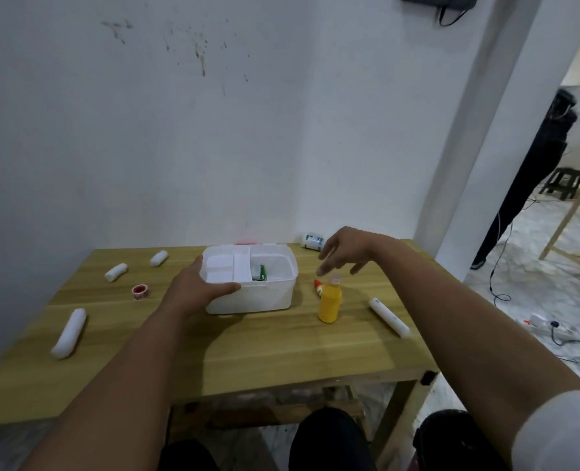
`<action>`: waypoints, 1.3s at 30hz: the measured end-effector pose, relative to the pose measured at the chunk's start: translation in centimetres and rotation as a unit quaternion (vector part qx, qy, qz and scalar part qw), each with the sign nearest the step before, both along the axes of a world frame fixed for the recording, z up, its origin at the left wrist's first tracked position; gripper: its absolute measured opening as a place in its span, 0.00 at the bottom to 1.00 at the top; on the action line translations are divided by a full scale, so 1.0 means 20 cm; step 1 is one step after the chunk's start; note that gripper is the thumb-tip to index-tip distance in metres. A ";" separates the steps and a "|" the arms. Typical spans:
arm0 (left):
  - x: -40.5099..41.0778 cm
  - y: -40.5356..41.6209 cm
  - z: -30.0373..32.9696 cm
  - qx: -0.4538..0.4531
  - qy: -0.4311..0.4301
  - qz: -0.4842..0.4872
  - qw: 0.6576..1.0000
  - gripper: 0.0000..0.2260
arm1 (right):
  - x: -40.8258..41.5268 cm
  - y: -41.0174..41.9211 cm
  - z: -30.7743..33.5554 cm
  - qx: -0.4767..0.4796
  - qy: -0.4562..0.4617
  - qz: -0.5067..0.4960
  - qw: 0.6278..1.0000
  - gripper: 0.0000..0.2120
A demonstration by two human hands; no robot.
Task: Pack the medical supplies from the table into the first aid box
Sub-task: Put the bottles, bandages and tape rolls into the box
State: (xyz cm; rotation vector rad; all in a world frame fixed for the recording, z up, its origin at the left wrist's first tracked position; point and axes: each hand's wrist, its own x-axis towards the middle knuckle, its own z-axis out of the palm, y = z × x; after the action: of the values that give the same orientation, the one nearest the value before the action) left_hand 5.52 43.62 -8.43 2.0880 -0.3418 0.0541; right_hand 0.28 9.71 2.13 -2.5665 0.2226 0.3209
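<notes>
Head view: the left hand (193, 290) grips the near left corner of the white plastic first aid box (251, 280), thumb laid along its front rim, steadying it on the light wooden table (264, 355). The box stands open; a white divided tray fills its left part, and a small green-and-white pack (260, 272) lies in the right part. The right hand (344, 251) hovers with fingers spread and relaxed, holding nothing, just above the clear cap of the upright yellow plastic bottle (330, 302), which stands just right of the box. A small red-tipped tube (318, 287) lies between bottle and box. Right of the bottle lies a long white roll (388, 317); behind the right hand a white bottle with a green label (312, 241) lies on its side near the wall. Left of the box lie two short white rolls (115, 271) (158, 258), a red-and-white tape ring (140, 291) and a larger white roll (68, 333).

Risk, as I judge it: the yellow bottle is tall and narrow, so a glancing touch from the fingertips could tip it onto the red-tipped tube or roll it toward the table's edge. A pinch on the cap alone could slip.

The table stands against a scuffed white wall; to the right, a marbled floor carries cables, a power strip and a dark stool (562, 181)
</notes>
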 end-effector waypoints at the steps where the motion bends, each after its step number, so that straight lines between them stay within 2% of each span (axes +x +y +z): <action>1: 0.00 0.00 0.00 0.001 0.001 0.002 1.000 0.36 | -0.03 -0.01 0.00 -0.003 0.035 0.001 0.999 0.25; 4: -0.01 -0.01 0.00 -0.001 0.005 0.006 1.000 0.36 | -0.10 -0.03 -0.05 0.004 0.070 0.000 0.998 0.22; 11: -0.03 -0.01 0.00 -0.015 0.012 0.000 1.000 0.33 | -0.08 -0.03 -0.01 0.016 0.037 -0.018 0.999 0.14; 14: -0.02 0.00 0.02 -0.018 0.018 -0.006 1.000 0.32 | -0.02 -0.01 0.13 0.048 -0.033 -0.022 0.998 0.13; 17: 0.02 0.02 0.04 -0.007 0.037 -0.019 0.999 0.36 | 0.06 0.06 0.22 0.075 -0.113 -0.013 0.991 0.12; 20: 0.05 0.01 0.05 0.001 0.050 -0.018 0.999 0.38 | 0.17 0.17 0.22 0.074 -0.148 -0.006 0.986 0.13; 23: 0.07 0.00 0.06 0.005 0.045 -0.032 0.998 0.39 | 0.28 0.28 0.11 0.035 -0.140 0.000 0.990 0.12; 29: 0.12 -0.01 0.03 0.017 0.042 -0.038 0.998 0.46 | 0.43 0.39 -0.15 -0.029 -0.116 -0.011 0.993 0.18; 35: 0.13 -0.01 0.02 0.013 0.045 -0.036 0.998 0.48 | 0.50 0.42 -0.15 -0.019 -0.089 -0.008 0.996 0.18; 39: 0.12 -0.01 0.01 0.003 0.032 -0.035 0.999 0.47 | 0.53 0.37 -0.09 0.053 -0.073 -0.013 0.996 0.18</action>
State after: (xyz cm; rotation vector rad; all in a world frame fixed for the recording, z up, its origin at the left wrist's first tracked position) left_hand 7.83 43.43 -8.27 2.0770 -0.3761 -0.0549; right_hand 10.84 17.07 0.31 -2.4667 0.1789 0.1301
